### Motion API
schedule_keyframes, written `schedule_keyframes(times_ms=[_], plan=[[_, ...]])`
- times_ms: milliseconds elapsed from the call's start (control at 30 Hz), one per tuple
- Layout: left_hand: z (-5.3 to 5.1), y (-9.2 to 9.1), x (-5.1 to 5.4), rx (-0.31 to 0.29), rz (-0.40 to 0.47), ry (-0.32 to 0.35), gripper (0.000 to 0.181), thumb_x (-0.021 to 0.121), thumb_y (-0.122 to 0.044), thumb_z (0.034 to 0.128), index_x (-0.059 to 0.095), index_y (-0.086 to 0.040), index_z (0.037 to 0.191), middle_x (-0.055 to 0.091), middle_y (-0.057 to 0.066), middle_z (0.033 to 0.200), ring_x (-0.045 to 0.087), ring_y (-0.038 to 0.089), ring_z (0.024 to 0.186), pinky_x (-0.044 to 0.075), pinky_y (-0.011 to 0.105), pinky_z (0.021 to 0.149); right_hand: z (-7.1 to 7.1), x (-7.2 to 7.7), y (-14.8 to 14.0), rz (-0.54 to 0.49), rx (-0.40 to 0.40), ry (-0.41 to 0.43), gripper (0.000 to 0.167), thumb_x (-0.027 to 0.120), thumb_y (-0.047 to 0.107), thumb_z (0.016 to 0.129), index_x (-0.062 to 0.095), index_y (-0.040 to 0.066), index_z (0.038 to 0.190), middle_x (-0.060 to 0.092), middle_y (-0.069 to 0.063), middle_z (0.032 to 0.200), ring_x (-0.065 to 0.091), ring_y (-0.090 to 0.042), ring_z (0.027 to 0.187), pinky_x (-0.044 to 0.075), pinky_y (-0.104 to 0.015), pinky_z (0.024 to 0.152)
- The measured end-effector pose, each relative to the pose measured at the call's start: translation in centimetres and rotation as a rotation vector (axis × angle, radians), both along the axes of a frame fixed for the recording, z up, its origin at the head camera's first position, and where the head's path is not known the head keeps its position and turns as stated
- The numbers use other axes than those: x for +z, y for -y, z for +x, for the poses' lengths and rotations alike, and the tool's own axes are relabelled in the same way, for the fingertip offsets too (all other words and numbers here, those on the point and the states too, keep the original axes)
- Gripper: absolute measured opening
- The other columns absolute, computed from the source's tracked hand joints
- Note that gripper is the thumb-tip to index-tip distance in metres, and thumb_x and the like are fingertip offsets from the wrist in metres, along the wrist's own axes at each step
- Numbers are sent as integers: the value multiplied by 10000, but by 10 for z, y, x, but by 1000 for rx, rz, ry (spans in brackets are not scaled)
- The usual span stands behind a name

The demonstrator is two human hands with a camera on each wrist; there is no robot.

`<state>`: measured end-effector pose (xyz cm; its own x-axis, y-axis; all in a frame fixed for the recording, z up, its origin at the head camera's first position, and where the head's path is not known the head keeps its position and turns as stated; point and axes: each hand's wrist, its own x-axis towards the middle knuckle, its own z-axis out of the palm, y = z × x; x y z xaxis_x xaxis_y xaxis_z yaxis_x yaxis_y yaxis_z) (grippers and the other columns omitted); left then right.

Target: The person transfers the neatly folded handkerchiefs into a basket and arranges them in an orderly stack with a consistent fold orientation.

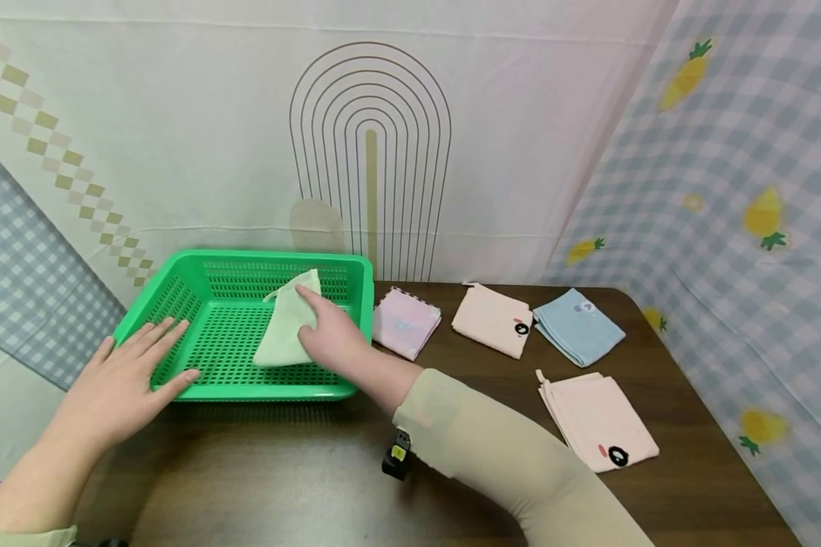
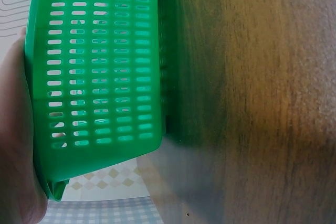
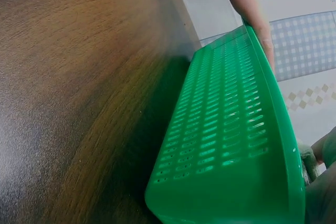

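Right hand [image 1: 334, 333] closed on pale green cloth [image 1: 283, 328], thumb and index finger seen on it, other fingers hidden. Cloth is inside the green basket [image 1: 267, 393], over its right half; can't tell if it touches the basket floor. Cloth's long axis slants: far end leans right toward the basket's far wall, near end points left and toward the near rim. Its hanging loop [image 1: 270, 296] is at the far end, sticking out left.

Left hand [image 1: 128, 374] spread, fingers straight, resting over the basket's near-left corner, thumb at the near rim; nothing gripped.

Basket is on the counter [image 1: 280, 471], left part, by the far edge, long sides running left to right. The pale green cloth is the only cloth seen in it.

Four folded cloths on the counter right of the basket. Lilac cloth [image 1: 407, 323] just beside the basket's right wall, near the far edge. Far pink cloth [image 1: 490, 323] next along that edge, loop at its far-left corner. Blue cloth [image 1: 580, 328] near the counter's far-right corner. Near pink cloth [image 1: 598, 420] in front of blue, toward the right edge, loop at far-left, eye-like patch at near end.
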<state>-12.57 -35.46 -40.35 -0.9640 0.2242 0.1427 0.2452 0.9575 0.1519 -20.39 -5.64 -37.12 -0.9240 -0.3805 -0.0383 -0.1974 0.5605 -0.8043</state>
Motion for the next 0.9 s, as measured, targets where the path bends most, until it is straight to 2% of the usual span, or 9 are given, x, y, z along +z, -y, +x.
schedule_keyframes(times_ms=[267, 500, 900], plan=[[0, 0, 2, 12, 7, 8, 840, 542, -566, 962, 118, -244, 1612, 251, 176, 1614, 213, 455, 1455, -166, 545, 1164, 0, -3, 10, 28, 16, 13, 713, 513, 34, 933, 311, 289, 1567, 378, 45, 1568, 414, -110, 526, 450, -286, 529], [1, 0, 1, 6, 9, 9, 837, 539, -568, 963, 129, -233, 1612, 248, 176, 1614, 216, 461, 1452, -140, 574, 1165, -1, -4, 18, 57, 19, 54, 712, 500, 35, 946, 299, 320, 1567, 363, 66, 1573, 314, -103, 399, 423, -273, 464], [-1, 2, 0, 7, 11, 9, 844, 545, -567, 960, 124, -236, 1612, 254, 177, 1612, 199, 450, 1461, -183, 534, 1159, -9, -9, 21, 103, 25, 106, 735, 510, 19, 945, 264, 290, 1581, 335, 47, 1590, 281, -117, 423, 386, -269, 458]])
